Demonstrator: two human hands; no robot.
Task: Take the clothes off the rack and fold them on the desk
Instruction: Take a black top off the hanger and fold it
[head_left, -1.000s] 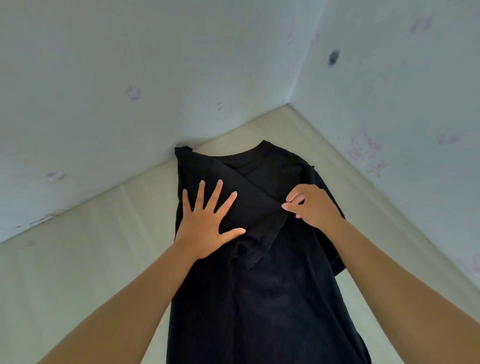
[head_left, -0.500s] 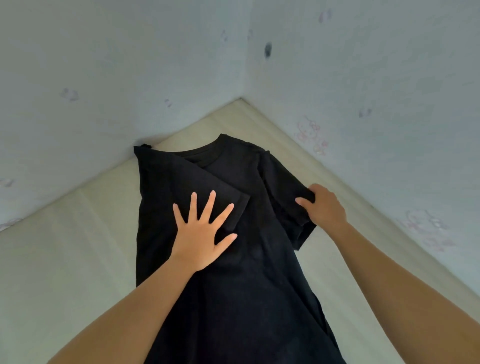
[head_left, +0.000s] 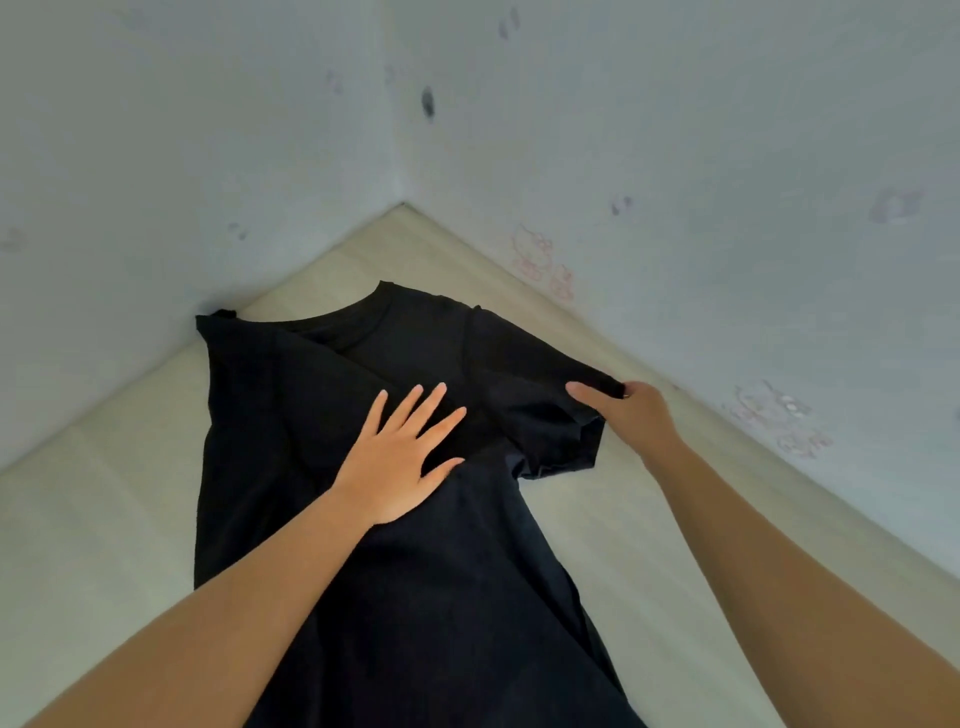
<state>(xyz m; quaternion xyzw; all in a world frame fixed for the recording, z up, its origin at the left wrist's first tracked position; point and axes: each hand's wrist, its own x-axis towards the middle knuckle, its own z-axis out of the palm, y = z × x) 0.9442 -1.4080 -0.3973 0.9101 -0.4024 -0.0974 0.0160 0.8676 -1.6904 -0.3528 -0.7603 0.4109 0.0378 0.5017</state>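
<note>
Folding the free sleeve of my black T-shirt (head_left: 415, 597) inward on the desk (head_left: 104, 519).

The shirt lies mid-frame, collar toward the wall corner at upper centre. My left hand (head_left: 400, 457) presses flat with fingers spread on the side already folded in. My right hand (head_left: 631, 415) pinches the sleeve (head_left: 540, 395) hem at centre right. With the left palm as anchor, I'd carry the sleeve across level so its edge lands straight. No brand, label or writing can be read, only faint pink marks on the wall (head_left: 727, 156).

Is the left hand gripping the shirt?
No, the left hand lies flat with straight, spread fingers on the black shirt; only the right hand pinches its sleeve.
</note>
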